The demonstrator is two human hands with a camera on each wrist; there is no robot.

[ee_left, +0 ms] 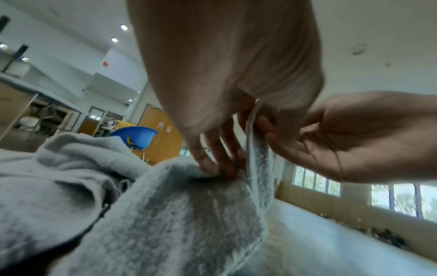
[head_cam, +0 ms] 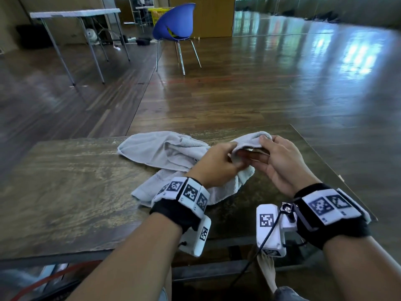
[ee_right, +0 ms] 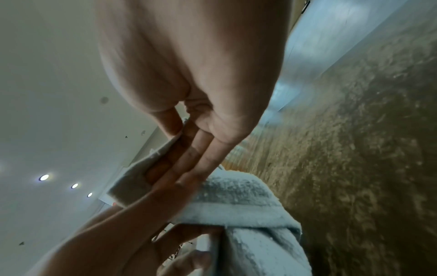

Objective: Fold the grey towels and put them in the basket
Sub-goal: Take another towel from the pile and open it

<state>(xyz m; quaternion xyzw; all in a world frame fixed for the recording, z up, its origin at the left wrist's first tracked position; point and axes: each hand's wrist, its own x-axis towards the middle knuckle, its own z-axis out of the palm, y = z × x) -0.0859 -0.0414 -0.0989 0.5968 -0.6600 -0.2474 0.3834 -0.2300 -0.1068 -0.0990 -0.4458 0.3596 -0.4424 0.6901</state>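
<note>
One grey towel (head_cam: pixel 165 153) lies crumpled on the far half of a dark wooden table (head_cam: pixel 65 181). Its right end is lifted off the wood between my two hands. My left hand (head_cam: pixel 230 157) pinches a fold of the towel (ee_left: pixel 189 214), fingertips (ee_left: pixel 208 166) dug into the cloth. My right hand (head_cam: pixel 260 148) pinches the towel's edge (ee_right: pixel 132 179), thumb on top and straight fingers (ee_right: pixel 189 160) beneath. The two hands are almost touching. A yellow basket (head_cam: pixel 157 14) shows far back on the floor, partly hidden by a chair.
A blue shell chair (head_cam: pixel 175 22) stands on the wooden floor beyond the table. A white folding table (head_cam: pixel 73 14) is at the back left. The dark table's right edge (head_cam: pixel 338 177) runs close beside my right wrist.
</note>
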